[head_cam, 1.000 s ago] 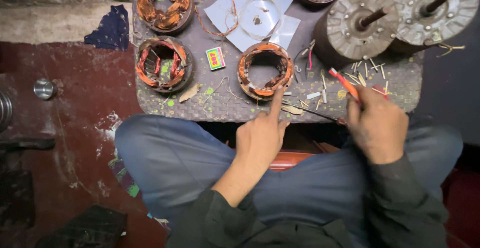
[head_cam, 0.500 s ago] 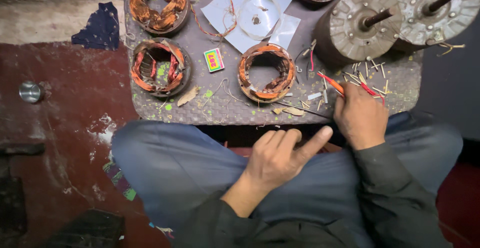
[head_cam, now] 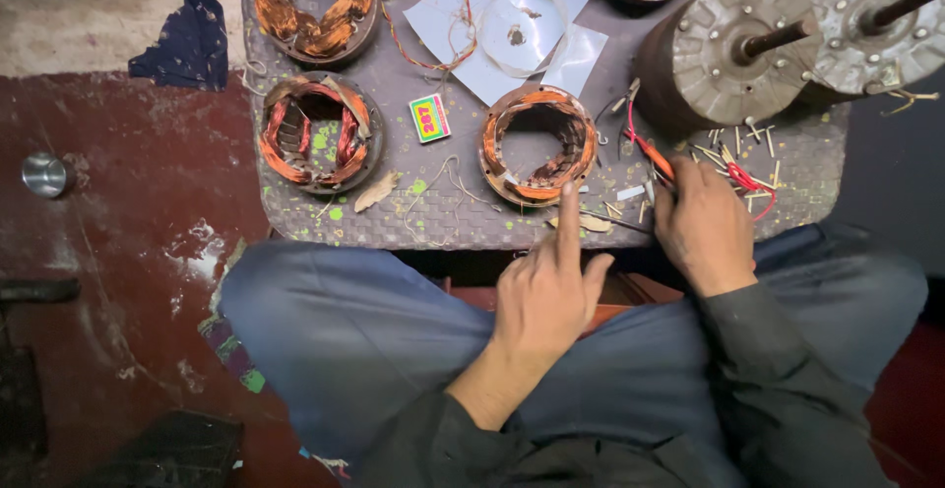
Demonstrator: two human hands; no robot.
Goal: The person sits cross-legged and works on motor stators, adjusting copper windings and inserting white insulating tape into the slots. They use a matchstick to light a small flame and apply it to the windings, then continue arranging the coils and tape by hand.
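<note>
While left hand (head_cam: 546, 296) points, right hand (head_cam: 704, 227) grips pliers (head_cam: 652, 158)

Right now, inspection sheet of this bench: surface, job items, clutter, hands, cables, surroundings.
Surface: grey woven-pattern table, paint-flecked, crowded.
Job items: wound copper stator in front of the left hand; two more stators at left; orange-handled pliers under the right hand.
Clutter: white paper sheets, small matchbox, cut sleeve bits, two motor rotors with shafts.
Hands: left hand bare, index finger pointing at the stator, holding nothing; right hand closed on the pliers.
Cables: red wire by the right hand; thin orange lead across the paper.
Surroundings: red floor, metal cup, dark cloth.
</note>
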